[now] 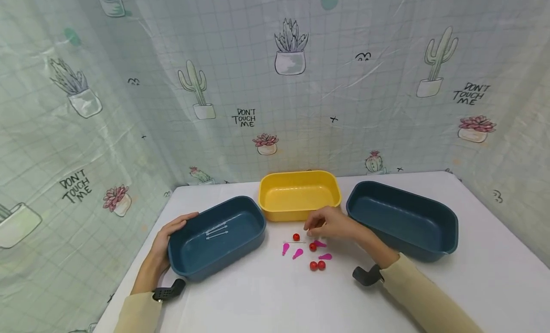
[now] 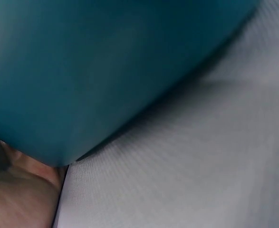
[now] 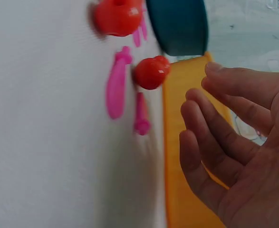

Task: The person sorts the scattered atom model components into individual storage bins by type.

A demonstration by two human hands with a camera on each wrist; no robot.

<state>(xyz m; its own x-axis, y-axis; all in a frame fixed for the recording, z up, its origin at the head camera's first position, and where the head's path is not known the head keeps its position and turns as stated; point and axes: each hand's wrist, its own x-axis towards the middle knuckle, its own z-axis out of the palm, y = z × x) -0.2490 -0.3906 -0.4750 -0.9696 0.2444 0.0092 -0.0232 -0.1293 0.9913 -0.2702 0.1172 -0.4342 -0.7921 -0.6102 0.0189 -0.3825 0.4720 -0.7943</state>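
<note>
A printed plant-pattern sheet [image 1: 253, 89] backs a white table [image 1: 258, 295]. Two dark blue bins flank a yellow bin [image 1: 301, 197]: the left blue bin [image 1: 227, 257] stands angled and holds three thin white sticks [image 1: 216, 233], while the right blue bin [image 1: 399, 218] stands on the opposite side. The left hand [image 1: 161, 241] touches the outer end of the left blue bin, fingers at its rim; whether it grips or merely rests there cannot be told, the wrist view being blurred. The right hand [image 1: 328, 223] hovers just in front of the yellow bin, fingers loosely bent with narrow gaps between them. A single white stick [image 1: 290, 242] lies on the table near these fingertips. Four pink pieces [image 1: 298, 253] are scattered beside and below the hand. Of four red beads [image 1: 296, 237], one lies just left of the fingertips, another touches a pink piece, and two sit together nearer the viewer.
</note>
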